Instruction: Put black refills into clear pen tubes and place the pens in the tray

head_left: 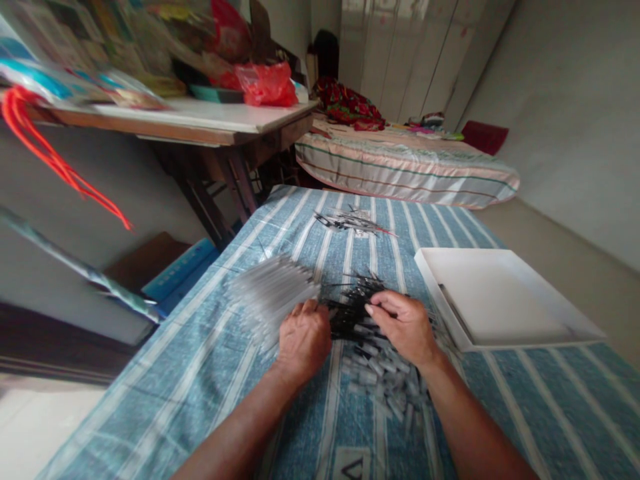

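My left hand (305, 333) is closed, its fingers curled at the right end of a pile of clear, thin tubes (273, 293) that look like pen barrels. What those fingers hold is hidden. With thumb and forefinger pinched together, my right hand (403, 323) is at a heap of thin black pieces (353, 310); anything in the pinch is too small to make out. Just below it lies a heap of short, clear grey caps (387, 377). Farther back on the cloth is a loose bunch of thin dark and clear sticks (350, 220), one with a red end.
A shallow white box (520, 300) on the right holds one slim pen-like stick (457, 312). Everything stands on a blue striped cloth (210, 407). On the left, a higher table (210, 127) carries bags; a bed (405, 167) is behind.
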Demonstrator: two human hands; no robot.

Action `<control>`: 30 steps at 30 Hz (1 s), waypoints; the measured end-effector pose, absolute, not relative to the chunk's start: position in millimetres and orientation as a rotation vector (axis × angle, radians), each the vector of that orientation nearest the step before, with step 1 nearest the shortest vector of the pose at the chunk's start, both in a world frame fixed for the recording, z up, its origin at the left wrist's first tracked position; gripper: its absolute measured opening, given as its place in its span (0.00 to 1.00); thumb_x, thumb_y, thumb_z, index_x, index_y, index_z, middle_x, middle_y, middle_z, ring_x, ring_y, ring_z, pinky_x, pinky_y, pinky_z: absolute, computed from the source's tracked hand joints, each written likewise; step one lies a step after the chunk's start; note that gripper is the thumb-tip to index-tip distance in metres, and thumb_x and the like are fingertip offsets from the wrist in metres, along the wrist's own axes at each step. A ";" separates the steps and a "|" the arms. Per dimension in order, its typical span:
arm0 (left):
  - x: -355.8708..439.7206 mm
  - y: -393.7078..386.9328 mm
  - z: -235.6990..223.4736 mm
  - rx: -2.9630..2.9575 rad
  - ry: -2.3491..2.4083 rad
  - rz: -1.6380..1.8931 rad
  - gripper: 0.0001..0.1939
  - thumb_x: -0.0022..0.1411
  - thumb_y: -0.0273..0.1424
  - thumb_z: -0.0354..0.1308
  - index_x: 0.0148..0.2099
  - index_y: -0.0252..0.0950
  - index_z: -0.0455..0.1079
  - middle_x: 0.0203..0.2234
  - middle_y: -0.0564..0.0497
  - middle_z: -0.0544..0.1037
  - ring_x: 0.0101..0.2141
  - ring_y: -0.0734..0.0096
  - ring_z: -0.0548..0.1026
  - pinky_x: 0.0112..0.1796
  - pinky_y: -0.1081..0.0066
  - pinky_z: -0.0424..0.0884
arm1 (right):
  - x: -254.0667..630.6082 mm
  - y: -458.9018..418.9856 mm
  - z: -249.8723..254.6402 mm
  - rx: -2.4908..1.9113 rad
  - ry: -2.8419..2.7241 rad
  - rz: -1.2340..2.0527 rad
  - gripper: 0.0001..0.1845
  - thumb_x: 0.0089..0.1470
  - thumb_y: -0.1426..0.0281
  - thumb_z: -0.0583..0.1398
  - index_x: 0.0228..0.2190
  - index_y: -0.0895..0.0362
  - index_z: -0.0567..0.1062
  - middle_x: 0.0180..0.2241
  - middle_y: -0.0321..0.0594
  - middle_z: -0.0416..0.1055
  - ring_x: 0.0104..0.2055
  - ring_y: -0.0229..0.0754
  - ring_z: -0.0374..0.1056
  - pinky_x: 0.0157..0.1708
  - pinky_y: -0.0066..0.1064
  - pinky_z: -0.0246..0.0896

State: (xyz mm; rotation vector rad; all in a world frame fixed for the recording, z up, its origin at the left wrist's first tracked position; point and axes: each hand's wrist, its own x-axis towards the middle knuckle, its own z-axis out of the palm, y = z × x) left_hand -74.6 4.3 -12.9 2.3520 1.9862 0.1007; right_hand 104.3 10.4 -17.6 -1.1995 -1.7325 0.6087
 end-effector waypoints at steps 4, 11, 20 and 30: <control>-77.6 4.3 -10.4 2.371 1.934 0.283 0.07 0.59 0.29 0.48 0.33 0.36 0.66 0.32 0.46 0.72 0.36 0.61 0.72 0.33 0.68 0.64 | 113.7 14.2 -20.9 -1.210 -1.885 0.178 0.07 0.54 0.71 0.56 0.29 0.58 0.73 0.20 0.35 0.71 0.20 0.34 0.66 0.24 0.22 0.58; -76.0 0.7 -11.1 2.202 1.596 0.658 0.05 0.60 0.29 0.49 0.31 0.37 0.61 0.25 0.53 0.70 0.25 0.72 0.70 0.28 0.74 0.61 | 122.7 20.0 -27.7 -1.192 -2.174 -0.283 0.10 0.55 0.77 0.53 0.33 0.59 0.75 0.27 0.41 0.76 0.27 0.38 0.70 0.33 0.26 0.60; -75.0 0.0 -11.4 2.158 1.438 0.826 0.04 0.58 0.29 0.50 0.30 0.37 0.60 0.23 0.54 0.68 0.24 0.73 0.68 0.27 0.75 0.60 | 126.7 22.1 -32.7 -1.229 -2.208 -0.358 0.10 0.55 0.77 0.54 0.32 0.58 0.75 0.25 0.39 0.75 0.25 0.37 0.68 0.31 0.26 0.57; -72.4 -1.3 -6.1 2.033 1.394 0.773 0.04 0.57 0.28 0.52 0.30 0.35 0.64 0.22 0.55 0.68 0.25 0.74 0.66 0.28 0.74 0.59 | 117.6 15.6 -24.7 -1.127 -2.230 -0.500 0.10 0.55 0.78 0.54 0.32 0.59 0.75 0.19 0.37 0.69 0.24 0.38 0.64 0.29 0.29 0.53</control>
